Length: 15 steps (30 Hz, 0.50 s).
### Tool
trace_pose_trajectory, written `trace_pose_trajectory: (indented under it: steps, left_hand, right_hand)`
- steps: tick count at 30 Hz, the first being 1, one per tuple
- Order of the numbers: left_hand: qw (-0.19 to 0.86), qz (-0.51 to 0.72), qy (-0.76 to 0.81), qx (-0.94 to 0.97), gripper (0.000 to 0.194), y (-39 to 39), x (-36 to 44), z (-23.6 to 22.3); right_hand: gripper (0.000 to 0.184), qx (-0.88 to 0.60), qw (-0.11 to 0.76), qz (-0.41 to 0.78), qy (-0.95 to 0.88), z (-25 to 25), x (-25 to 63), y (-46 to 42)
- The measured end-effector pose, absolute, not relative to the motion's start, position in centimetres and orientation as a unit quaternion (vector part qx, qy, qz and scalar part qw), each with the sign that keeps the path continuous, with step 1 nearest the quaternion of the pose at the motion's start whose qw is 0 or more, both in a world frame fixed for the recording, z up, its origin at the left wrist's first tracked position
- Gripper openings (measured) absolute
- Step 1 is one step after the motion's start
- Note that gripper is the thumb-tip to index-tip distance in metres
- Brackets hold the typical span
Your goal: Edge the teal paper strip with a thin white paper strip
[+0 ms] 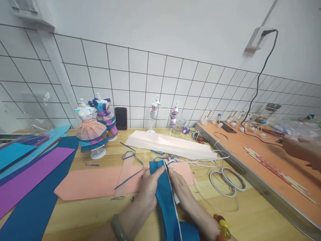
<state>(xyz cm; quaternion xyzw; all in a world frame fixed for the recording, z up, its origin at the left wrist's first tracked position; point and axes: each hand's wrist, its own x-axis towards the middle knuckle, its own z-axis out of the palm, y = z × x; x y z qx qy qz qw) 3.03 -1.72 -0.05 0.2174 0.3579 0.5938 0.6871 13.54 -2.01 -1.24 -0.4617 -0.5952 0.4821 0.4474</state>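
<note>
A long teal-blue fabric strip (165, 204) runs from between my hands down toward the table's front edge, where it folds over. My left hand (150, 185) is closed on its upper left part, thumb on top. Along the fabric's right edge lies a narrow white strip (176, 214). The fingers of my right hand (182, 187) pinch at the upper end of this white strip; a small dark detail between the fingertips is too small to make out. A peach fabric strip (92, 182) lies flat behind my hands, crossed by a thin blue ribbon (129, 181).
Left are teal and purple fabric sheets (37, 180) and a dressed mini mannequin (90, 129). A pale fabric piece (165, 143), a phone (121, 118) and a glass (179, 125) sit behind. White rings (233, 179) lie right, beside an orange table (271, 160) with another person's hand (302, 150).
</note>
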Motion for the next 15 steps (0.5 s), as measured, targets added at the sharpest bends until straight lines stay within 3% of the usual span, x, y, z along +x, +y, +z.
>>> trace_pose_trajectory:
  steps: [15]
  left_hand:
    - [0.674,0.603,0.371,0.209,0.031,-1.84,3.13,0.13]
  right_hand:
    - [0.044,-0.463,0.447,0.481,-0.595,-0.85,13.38,-2.21]
